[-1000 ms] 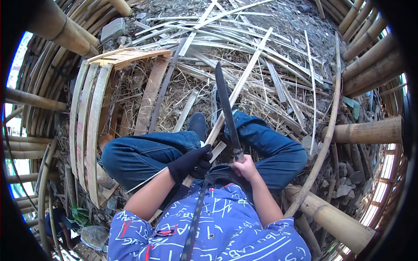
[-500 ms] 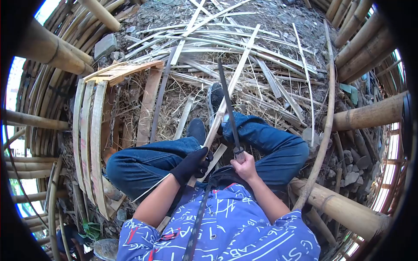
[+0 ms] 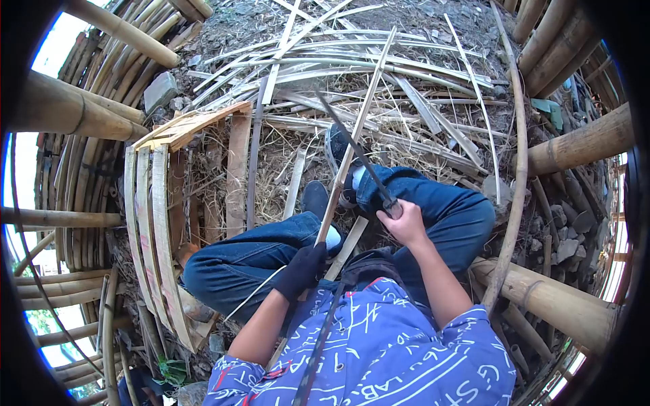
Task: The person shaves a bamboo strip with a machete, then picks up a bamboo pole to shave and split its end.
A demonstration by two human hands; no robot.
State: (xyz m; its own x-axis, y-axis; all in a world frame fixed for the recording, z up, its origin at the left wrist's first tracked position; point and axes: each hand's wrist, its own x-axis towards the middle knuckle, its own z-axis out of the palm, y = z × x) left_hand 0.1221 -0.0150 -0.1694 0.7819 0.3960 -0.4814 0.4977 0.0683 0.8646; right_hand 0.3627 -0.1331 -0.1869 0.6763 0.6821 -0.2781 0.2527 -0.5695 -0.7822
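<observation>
My left hand (image 3: 306, 272), in a black glove, is closed around the lower part of a long, flat bamboo strip (image 3: 334, 196). The strip slants away from my lap, up past my shoe (image 3: 334, 145) toward the bamboo on the ground. In my bare right hand (image 3: 404, 223) is the handle of a machete (image 3: 363, 162), my fingers wrapped round it. Its long dark blade points forward and left, crossing over the strip in this view. Both hands are above my crossed legs in blue jeans (image 3: 433, 210).
Many split bamboo strips (image 3: 298, 64) lie across the ground ahead. At left is a slatted wooden crate (image 3: 145, 223). A long bamboo pole (image 3: 520, 142) and thick bamboo posts (image 3: 582, 145) stand to the right, beside broken stones (image 3: 567, 249). A grey block (image 3: 160, 91) rests at upper left.
My right hand has moved right and forward with the machete, and its blade now tilts further left. My left hand has shifted slightly down, still on the strip.
</observation>
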